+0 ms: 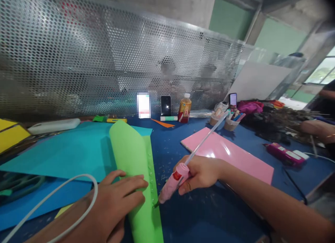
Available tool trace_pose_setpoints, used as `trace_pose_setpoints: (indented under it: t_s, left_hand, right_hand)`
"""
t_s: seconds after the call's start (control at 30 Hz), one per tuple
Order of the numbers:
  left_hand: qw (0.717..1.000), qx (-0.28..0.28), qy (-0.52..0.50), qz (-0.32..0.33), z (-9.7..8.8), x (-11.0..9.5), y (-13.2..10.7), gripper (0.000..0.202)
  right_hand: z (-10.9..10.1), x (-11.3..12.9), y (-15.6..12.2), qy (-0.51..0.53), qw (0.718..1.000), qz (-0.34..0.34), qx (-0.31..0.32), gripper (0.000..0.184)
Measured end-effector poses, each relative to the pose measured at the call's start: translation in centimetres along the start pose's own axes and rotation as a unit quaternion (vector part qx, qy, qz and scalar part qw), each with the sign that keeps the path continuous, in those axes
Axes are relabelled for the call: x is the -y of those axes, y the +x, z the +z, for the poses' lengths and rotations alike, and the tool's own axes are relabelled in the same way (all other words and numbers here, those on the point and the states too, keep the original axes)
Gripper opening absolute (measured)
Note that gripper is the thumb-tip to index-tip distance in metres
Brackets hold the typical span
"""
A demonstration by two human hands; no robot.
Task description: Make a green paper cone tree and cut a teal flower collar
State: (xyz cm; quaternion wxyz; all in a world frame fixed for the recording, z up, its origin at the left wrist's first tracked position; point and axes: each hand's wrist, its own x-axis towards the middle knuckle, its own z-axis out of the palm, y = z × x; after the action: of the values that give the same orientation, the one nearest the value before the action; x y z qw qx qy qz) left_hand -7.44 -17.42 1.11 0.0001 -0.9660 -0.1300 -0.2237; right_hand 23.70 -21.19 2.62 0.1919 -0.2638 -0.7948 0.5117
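A light green sheet of paper [131, 148], rolled over on itself, lies on the blue table. My left hand [123, 197] rests on the roll with its fingers stretched out, pressing it down. Along the sheet's right edge runs a line of clear glue drops [151, 173]. My right hand [201, 173] grips a pink glue gun [171, 187], tilted so its nozzle touches the edge of the green paper. A long clear glue stick [206, 136] sticks out from its back end. A white cord [75, 178] loops over my left wrist.
Teal paper [78, 148] and dark-handled scissors [21, 187] lie left. Pink sheets [235, 159] and a purple glue gun [285, 154] lie right. Behind stand a bottle [184, 110], phones [165, 106] and a cup of markers [232, 122]. Another person's arm [318, 129] shows at far right.
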Motion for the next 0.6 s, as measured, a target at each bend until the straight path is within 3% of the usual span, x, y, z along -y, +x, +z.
trace_pose_setpoints:
  t_s: [0.17,0.27,0.37,0.6]
  left_hand:
    - [1.0,-0.016,-0.011,0.005,0.3,0.0,0.2,0.051]
    - [0.999,-0.024,-0.024,0.01,0.6,0.2,0.1,0.05]
    - [0.999,-0.034,-0.033,0.008,0.9,0.4,-0.2,0.05]
    - [1.0,0.012,-0.012,0.022,-0.1,0.7,-0.1,0.058]
  right_hand:
    - [-0.1,-1.4,-0.6,-0.036,0.998,0.05,-0.018,0.039]
    - [-0.2,-1.9,-0.7,-0.086,0.995,0.04,-0.035,0.041]
    - [-0.2,-1.8,-0.6,-0.073,0.997,0.02,-0.006,0.039]
    - [-0.2,-1.3,-0.8,-0.055,0.998,0.031,-0.02,0.035]
